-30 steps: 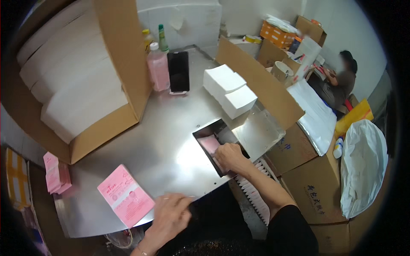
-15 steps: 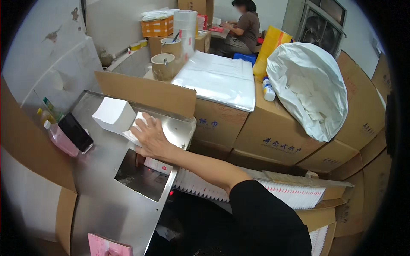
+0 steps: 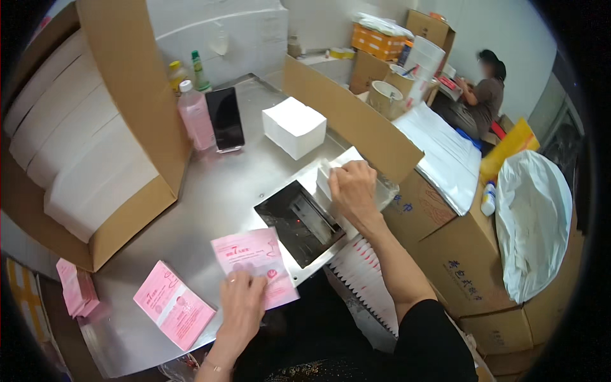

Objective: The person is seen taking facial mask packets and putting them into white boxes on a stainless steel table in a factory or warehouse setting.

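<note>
My left hand [image 3: 242, 299] is closed over a thin pink printed bag [image 3: 254, 251], its fingers on the bag's front at the near side of the bench opening. Beyond the opening, my right hand [image 3: 354, 190] grips a small stack of white paper tissues [image 3: 326, 183], standing on edge on the metal top. To its left sits a larger block of white tissues [image 3: 294, 127]. A stack of similar pink bags [image 3: 174, 304] lies left of my left hand. The dark rectangular opening [image 3: 299, 226] in the bench lies between my hands, with a small red light inside.
A metal bench [image 3: 219, 191] holds a phone [image 3: 225, 120] and a pink-liquid bottle [image 3: 196, 116]. At left stands a carton [image 3: 130, 213] of white paper stacks. More pink packs [image 3: 77, 288] sit at the bench's left end. Cartons [image 3: 449, 267] line the right; a person [image 3: 487, 95] sits behind.
The view has swung left. My left hand has come fully into view with a pink bag lifted off the stack. My right hand still grips tissues, now farther from the large block.
</note>
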Demonstrator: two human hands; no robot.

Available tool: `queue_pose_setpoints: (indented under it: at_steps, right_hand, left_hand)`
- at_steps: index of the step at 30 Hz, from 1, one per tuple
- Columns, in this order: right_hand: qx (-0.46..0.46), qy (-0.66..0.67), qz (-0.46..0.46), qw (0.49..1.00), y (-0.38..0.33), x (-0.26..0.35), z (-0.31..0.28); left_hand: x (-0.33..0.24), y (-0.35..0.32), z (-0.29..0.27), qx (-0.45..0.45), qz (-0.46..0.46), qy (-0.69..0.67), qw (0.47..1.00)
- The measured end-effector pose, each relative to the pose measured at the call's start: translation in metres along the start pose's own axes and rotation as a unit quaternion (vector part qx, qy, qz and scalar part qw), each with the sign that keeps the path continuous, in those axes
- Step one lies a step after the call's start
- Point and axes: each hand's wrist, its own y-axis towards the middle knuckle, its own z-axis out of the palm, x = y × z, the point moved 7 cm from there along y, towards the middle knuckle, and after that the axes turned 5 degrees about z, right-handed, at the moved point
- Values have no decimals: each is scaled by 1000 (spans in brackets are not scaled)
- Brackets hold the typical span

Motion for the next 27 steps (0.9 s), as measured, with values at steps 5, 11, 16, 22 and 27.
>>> queue_pose_setpoints:
  at_steps: [5, 11, 16, 22, 27]
  right_hand:
    - [13, 21, -4, 1000, 0, -3, 0]
    - [-19, 89, -72, 993, -16, 26, -12]
    - [108, 278, -404, 865, -161, 157, -56]
    - [300, 178, -283, 893, -90, 174, 12]
    - [44, 267, -290, 918, -92, 129, -24]
  left_hand:
    - [21, -10, 12, -61, -68, 20, 996]
    - [5, -2, 34, -46, -41, -49, 997]
    - [22, -11, 2, -3, -72, -37, 997]
    - [5, 8, 17, -68, -87, 28, 993]
    - [20, -5, 16, -27, -77, 116, 990]
